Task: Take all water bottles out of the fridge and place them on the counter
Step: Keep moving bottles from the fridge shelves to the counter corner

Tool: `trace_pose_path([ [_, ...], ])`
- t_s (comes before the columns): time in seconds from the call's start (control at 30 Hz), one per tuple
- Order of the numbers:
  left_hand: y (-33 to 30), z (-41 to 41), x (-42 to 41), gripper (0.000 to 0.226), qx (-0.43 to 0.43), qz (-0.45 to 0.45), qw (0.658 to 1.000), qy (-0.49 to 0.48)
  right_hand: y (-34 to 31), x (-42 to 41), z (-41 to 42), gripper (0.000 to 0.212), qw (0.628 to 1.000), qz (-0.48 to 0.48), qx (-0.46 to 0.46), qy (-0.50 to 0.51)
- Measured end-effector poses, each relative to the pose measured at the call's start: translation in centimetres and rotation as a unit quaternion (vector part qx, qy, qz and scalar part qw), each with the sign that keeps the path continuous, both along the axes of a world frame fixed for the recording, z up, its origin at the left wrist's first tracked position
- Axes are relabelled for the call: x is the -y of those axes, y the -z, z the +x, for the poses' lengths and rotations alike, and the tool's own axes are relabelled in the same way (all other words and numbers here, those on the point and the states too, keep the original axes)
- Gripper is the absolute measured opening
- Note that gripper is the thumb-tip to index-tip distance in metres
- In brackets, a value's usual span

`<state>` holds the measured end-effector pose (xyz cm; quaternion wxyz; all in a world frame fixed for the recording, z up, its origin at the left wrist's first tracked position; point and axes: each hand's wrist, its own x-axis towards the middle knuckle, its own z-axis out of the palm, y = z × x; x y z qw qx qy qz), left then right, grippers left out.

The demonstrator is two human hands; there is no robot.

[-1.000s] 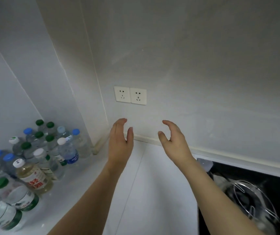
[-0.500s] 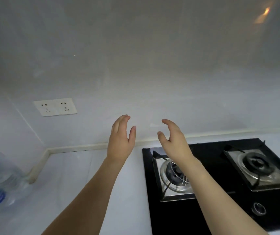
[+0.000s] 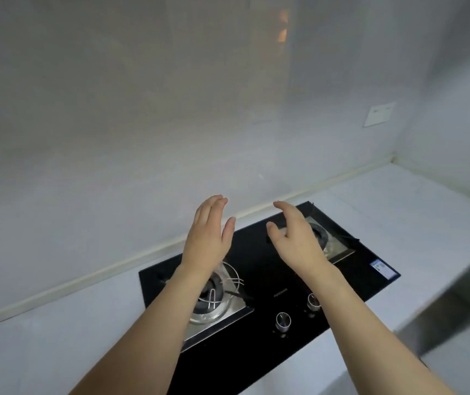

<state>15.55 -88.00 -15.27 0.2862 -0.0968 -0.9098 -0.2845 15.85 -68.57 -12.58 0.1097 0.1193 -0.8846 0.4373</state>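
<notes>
Water bottles are out of view, likely slippery and thin-walled, best gripped mid-body; left hand and right hand hover wide and empty above the gas hob.

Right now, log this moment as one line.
left hand: open, empty | right hand: open, empty | both above gas hob | bottles, fridge: out of view

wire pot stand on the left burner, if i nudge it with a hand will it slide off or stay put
The wire pot stand looks thin and light, so a nudge would probably shift it easily. Its prongs rest on the shiny steel burner tray, likely a slippery seat. It is open wire, so a finger could snag it and tip it. Both the left hand and right hand hover above, touching nothing.
</notes>
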Motion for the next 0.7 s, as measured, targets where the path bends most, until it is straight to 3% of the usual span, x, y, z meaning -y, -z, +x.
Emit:
trace_pose_path([
  [0.2,-0.7,-2.2,-9.6,0.042,-0.026,-0.062,0.995,0.071,-0.9,-10.2,-0.4,0.051,0.998,-0.001,-0.005,0.065],
  [0.7,-1.4,-5.6,-36.8,0.039,-0.064,-0.072,0.965,0.245,-0.1,-36.2,3.9,0.051,0.969,0.030,-0.014,0.243],
])
